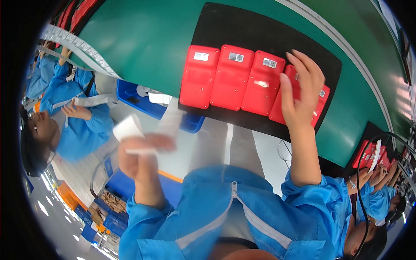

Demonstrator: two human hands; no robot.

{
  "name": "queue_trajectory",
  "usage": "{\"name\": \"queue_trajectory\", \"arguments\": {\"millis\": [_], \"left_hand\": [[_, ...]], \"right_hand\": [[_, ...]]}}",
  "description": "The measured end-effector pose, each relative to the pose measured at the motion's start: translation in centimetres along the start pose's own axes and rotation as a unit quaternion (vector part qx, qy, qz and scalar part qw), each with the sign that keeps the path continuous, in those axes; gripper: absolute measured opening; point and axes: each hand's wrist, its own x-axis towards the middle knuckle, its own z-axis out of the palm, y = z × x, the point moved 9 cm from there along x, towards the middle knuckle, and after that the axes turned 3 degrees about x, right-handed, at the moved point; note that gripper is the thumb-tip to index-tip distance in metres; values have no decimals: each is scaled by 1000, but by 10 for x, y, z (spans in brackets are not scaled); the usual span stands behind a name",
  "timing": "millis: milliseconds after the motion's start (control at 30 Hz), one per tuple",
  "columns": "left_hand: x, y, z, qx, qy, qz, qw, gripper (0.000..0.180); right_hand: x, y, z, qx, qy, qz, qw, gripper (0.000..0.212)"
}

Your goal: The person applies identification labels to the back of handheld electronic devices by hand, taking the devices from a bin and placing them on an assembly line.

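Several red plastic device housings [229, 82] lie side by side on a black mat [229, 26], most with a small label near the far end. My right hand [303, 97] is over the housings at the right end of the row, fingers stretched and thumb apart, hiding part of them. Whether its fingertips touch a housing I cannot tell. Away from the mat, at lower left, my left hand [141, 156] is smeared by motion. It is closed on a white paper-like strip [128, 127] that curls up above the fingers.
The mat lies on a green table [143, 34]. Below the table's near edge is a blue bin [132, 97] with white items. A co-worker [73, 125] in blue sits at the left; others sit at the right near more red housings [368, 154]. A black cable [368, 195] arcs there.
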Motion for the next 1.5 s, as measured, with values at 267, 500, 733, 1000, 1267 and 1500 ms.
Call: {"name": "queue_trajectory", "arguments": {"millis": [267, 500, 733, 1000, 1267, 1500], "left_hand": [[-43, -84, 78, 107, -156, -359, 914, 17], [-43, -93, 119, -14, -137, -386, 912, 20], [-60, -98, 155, 45, -260, -431, 863, 19], [-42, -99, 175, 101, -356, -223, 902, 14], [-47, -118, 167, 50, -254, -340, 904, 13], [-48, -121, 170, -88, -222, -392, 888, 6]], "right_hand": [[-87, -37, 18, 510, -107, 228, 822, 28], [-120, -20, 20, 641, -78, 389, 657, 16], [-99, 5, -49, 363, 36, 159, 917, 7], [-100, 114, -58, 314, 46, 439, 841, 10], [-99, 110, -58, 296, 60, 418, 857, 9], [-97, 109, -53, 307, 52, 424, 851, 8]]}}
